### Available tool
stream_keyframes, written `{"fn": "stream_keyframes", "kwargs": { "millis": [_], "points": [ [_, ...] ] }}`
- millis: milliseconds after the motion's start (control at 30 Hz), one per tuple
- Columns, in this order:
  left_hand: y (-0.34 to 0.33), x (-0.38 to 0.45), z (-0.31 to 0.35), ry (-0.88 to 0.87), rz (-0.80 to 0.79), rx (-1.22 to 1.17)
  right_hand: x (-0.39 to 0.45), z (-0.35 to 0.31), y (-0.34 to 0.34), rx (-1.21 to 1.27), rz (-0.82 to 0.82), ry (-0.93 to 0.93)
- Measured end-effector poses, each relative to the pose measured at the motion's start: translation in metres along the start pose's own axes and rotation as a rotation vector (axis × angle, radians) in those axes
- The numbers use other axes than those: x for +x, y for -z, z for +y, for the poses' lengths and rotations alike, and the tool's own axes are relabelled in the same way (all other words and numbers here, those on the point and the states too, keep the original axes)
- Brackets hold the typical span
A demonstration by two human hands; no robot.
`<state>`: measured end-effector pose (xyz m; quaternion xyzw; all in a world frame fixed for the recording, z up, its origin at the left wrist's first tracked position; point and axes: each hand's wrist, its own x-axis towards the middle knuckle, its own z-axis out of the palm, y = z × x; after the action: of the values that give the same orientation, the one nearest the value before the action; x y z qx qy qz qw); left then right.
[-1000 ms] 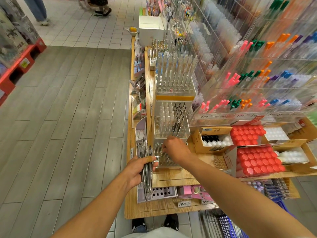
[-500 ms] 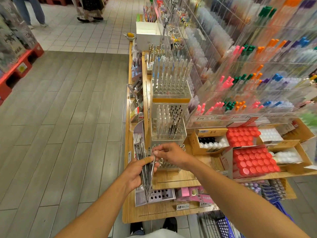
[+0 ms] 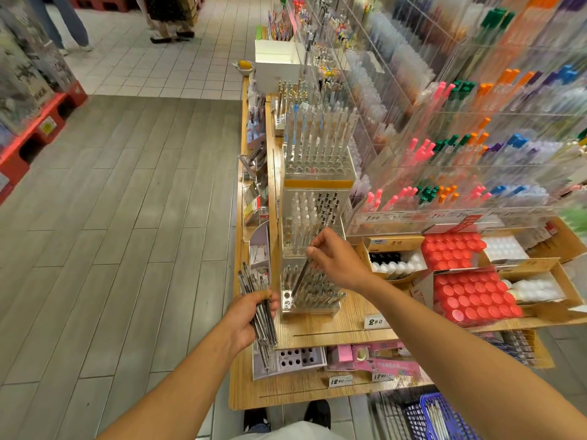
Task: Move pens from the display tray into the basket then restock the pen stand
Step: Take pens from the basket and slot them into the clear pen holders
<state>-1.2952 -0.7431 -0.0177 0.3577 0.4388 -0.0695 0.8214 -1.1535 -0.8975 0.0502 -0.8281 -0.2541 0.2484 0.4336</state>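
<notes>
At a stationery aisle, your left hand (image 3: 246, 315) closes around a bundle of pens (image 3: 259, 308), fingers and thumb wrapped about their middle, the tips fanning up and down past your fist just left of the wooden shelf's (image 3: 317, 331) edge. Below that fist, on the lower ledge, sits a grey holder with round holes (image 3: 297, 357). To its right, the clear pen stand (image 3: 309, 289) rests on the shelf, its front row of holes bare at the left corner, dark pens filling the rest. Your right hand (image 3: 338, 260) hovers above it, thumb and fingertips pinching a single pen (image 3: 301, 274) near its top, the barrel slanting down and left toward the stand's front left holes; whether its tip is seated cannot be told. Taller clear stands rise behind. Farther right lie boxes of red-capped bottles (image 3: 470, 295), and at the bottom right corner the blue basket (image 3: 444, 419) shows below the shelf.
</notes>
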Motion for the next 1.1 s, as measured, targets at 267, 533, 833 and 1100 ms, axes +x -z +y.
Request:
{"fn": "stream_keyframes", "kwargs": {
  "millis": [267, 533, 833, 1100],
  "points": [
    [-0.004, -0.001, 0.002, 0.003, -0.006, 0.022, 0.001, 0.024, -0.006, -0.367, -0.078, 0.143],
    [-0.006, -0.003, 0.002, 0.005, -0.004, 0.007, 0.005, 0.041, -0.018, -0.440, -0.105, 0.138],
    [-0.004, 0.002, 0.003, 0.009, -0.033, 0.021, 0.002, 0.044, -0.028, -0.714, -0.136, 0.275],
    [-0.006, 0.001, 0.003, 0.010, -0.067, 0.066, 0.008, 0.037, -0.036, -0.815, -0.132, 0.264]
  ]
}}
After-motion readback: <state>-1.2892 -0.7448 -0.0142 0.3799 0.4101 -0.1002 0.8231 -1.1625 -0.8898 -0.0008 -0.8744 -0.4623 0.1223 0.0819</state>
